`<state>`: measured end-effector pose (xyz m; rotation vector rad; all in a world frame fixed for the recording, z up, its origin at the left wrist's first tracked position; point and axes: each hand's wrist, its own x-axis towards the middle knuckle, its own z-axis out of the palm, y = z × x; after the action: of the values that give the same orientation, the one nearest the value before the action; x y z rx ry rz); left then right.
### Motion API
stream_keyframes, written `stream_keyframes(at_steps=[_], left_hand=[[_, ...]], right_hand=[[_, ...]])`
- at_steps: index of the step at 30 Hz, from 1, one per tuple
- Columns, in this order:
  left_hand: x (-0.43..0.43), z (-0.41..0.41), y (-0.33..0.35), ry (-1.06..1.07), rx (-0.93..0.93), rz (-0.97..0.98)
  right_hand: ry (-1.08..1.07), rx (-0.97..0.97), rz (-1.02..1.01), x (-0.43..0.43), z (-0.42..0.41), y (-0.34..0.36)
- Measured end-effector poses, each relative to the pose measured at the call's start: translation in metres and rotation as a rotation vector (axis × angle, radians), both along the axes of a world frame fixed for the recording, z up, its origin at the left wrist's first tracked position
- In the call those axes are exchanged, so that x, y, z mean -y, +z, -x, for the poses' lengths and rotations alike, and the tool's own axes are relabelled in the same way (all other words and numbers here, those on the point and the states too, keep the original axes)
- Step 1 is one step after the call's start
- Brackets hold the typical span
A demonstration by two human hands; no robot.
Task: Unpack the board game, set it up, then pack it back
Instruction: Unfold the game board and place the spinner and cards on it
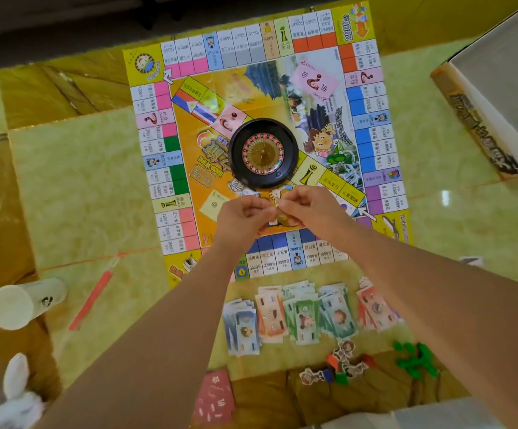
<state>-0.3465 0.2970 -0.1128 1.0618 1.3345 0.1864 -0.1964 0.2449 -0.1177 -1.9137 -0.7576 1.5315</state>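
The colourful game board (189, 119) lies flat on the tiled floor. A black roulette wheel (263, 153) sits at its centre. A pink card pile (315, 82) rests on the board's far side, a yellow card (214, 203) on its near left. Just below the wheel, my left hand (245, 216) and my right hand (310, 205) meet with curled fingers, pinching a small thin item between them; what it is cannot be made out. Paper money piles (301, 314) lie in a row before the board.
Cardboard character tokens (344, 360), green house pieces (415, 359) and a red card pack (216, 397) lie near me. The game box (483, 119) stands at the right. A white cup (22, 301) and a red stick (92, 300) lie at the left.
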Motion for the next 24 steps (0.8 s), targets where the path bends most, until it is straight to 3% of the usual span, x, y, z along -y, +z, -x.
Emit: stream_keyframes(at_steps=[9,15,21,24], left_hand=[[0.078,-0.021,-0.017,-0.432,-0.331,-0.139],[0.11,-0.058,-0.021,-0.514,-0.375,-0.184],[0.119,-0.108,-0.025,-0.559,-0.413,-0.244],[0.118,-0.122,-0.026,-0.577,-0.425,-0.279]], right_hand=[[0.104,0.396,0.245,0.109,-0.049,-0.014],[-0.174,0.573,0.327,0.154,-0.099,-0.014],[-0.529,0.541,0.32,0.165,-0.14,-0.021],[-0.603,0.548,0.359,0.167,-0.155,-0.03]])
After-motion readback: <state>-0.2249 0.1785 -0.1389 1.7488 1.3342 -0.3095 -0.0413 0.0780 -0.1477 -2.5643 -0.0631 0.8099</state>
